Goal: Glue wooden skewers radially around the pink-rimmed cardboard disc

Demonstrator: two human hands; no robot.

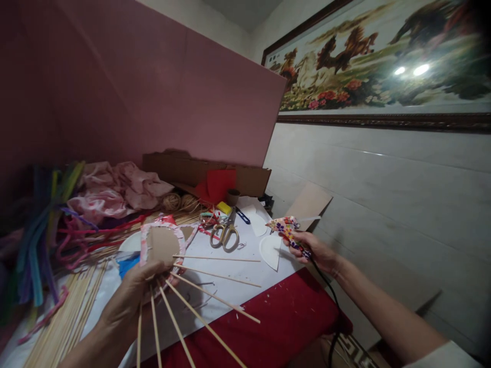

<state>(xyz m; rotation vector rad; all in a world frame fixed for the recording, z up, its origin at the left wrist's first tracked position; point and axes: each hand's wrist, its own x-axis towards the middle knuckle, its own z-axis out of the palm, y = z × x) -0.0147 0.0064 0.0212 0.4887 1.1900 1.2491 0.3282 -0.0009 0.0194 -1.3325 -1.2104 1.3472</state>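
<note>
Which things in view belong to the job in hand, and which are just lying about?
In the job, judging by grip:
pink-edged cardboard piece, left hand
sticks fanning from it
flowered glue gun, right hand

Lying about, apparently:
scissors
twine balls
pink cloth
yellow block

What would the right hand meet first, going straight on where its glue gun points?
Likely the scissors: the glue gun in the right hand points left toward them, across a white paper piece. Height is unclear; it may pass above both.
</note>
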